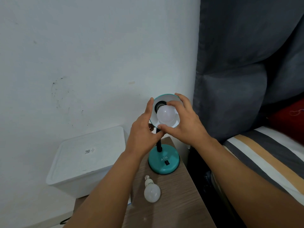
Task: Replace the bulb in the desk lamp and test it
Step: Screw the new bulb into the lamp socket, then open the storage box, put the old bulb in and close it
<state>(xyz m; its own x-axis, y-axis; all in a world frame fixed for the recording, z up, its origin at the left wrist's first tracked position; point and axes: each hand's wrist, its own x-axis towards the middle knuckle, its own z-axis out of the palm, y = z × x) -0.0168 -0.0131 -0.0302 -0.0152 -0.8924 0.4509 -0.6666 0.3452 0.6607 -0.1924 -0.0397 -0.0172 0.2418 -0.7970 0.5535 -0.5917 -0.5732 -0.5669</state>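
A teal desk lamp stands on a small wooden table (181, 203), its round base (163, 163) carrying a black switch. The lamp shade (166, 97) is tilted up toward me, white inside. A white bulb (166, 115) sits at the dark socket inside the shade. My right hand (185, 122) wraps its fingers and thumb around that bulb. My left hand (144, 129) grips the shade's left rim and the black neck below it. A second white bulb (151, 191) lies on its side on the table in front of the base, screw cap pointing away.
A white lidded plastic box (85, 160) stands left of the table against the white wall. A bed with a striped cover (263, 157) and a grey padded headboard (238, 79) lies to the right. A narrow dark gap separates table and bed.
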